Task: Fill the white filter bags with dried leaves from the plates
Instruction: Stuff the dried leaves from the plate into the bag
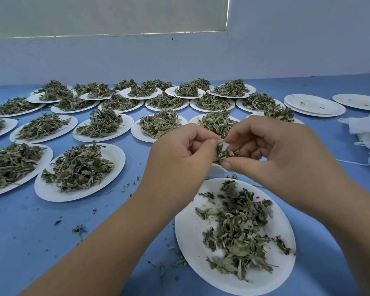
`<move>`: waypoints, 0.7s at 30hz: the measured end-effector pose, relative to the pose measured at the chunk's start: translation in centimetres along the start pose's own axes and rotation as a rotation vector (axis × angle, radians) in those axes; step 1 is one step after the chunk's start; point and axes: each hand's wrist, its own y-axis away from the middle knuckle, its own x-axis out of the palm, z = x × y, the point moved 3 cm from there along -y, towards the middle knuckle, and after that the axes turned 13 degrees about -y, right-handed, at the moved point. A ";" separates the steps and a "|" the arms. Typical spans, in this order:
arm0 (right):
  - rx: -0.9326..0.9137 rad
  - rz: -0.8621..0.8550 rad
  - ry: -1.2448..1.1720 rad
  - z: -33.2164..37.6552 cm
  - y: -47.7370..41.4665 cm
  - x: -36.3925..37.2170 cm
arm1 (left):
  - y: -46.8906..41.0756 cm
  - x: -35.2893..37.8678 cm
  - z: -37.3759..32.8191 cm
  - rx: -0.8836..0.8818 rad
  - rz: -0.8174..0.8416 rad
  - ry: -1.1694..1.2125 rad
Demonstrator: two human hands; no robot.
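My left hand (179, 154) and my right hand (271, 150) meet above a white plate (188, 231) that holds a loose pile of dried leaves (239, 231). Between the fingertips sits a clump of dried leaves (222, 153); my right hand pinches it with thumb and fingers. My left hand's curled fingers hold the top edge of a white filter bag (217, 169), whose bottom shows below the clump. Most of the bag is hidden by both hands.
Several white plates heaped with dried leaves (79, 167) cover the blue table (30, 242) to the left and back. Empty stacked plates (314, 104) lie at the back right. A heap of white filter bags (367, 133) sits at the right edge. Leaf crumbs are scattered about.
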 end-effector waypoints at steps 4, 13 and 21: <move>-0.014 -0.043 -0.009 -0.1 -0.1 -0.7 | -0.1 -0.1 0.2 -0.016 -0.008 0.016; 0.003 0.045 0.017 -0.2 -0.4 -0.7 | 0.2 0.2 0.1 -0.007 0.031 0.058; 0.400 0.252 -0.165 -2.7 -0.3 0.1 | 0.6 0.3 -0.7 0.063 0.097 0.075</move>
